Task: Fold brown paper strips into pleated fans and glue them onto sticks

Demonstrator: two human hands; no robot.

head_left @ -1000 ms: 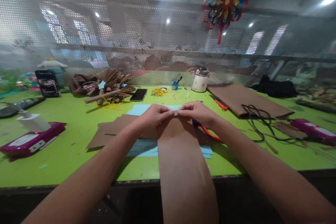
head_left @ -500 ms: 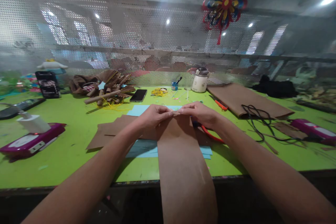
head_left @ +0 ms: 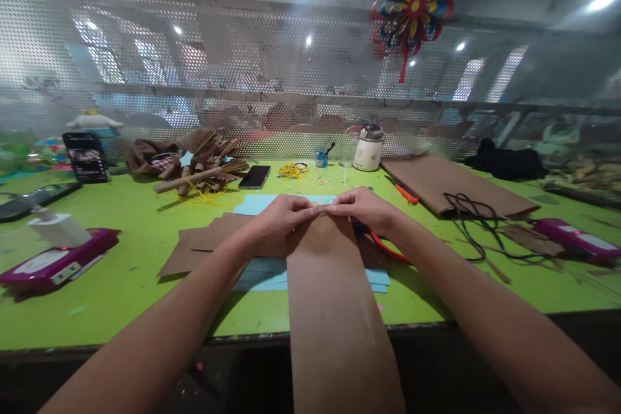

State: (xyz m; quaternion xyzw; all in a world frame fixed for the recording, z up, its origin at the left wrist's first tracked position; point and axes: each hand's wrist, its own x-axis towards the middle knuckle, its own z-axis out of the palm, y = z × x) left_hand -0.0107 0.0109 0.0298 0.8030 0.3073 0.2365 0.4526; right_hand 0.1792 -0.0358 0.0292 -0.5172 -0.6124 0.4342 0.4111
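Observation:
A long strip of brown paper runs from the middle of the green table over its near edge toward me. My left hand and my right hand meet at the strip's far end, fingers pinched on that edge, fingertips almost touching. Under the strip lie light blue sheets and more brown paper pieces. Red-handled scissors lie just under my right wrist.
Left: a magenta device with a white charger, a remote, a propped phone. Behind: a heap of brown paper fans, a black phone, yellow bands, a white jar. Right: brown sheets, black cords, another magenta device. Perforated screen behind.
Both hands stay pinched on the strip's far end; the view has shifted slightly left. Nothing else has moved.

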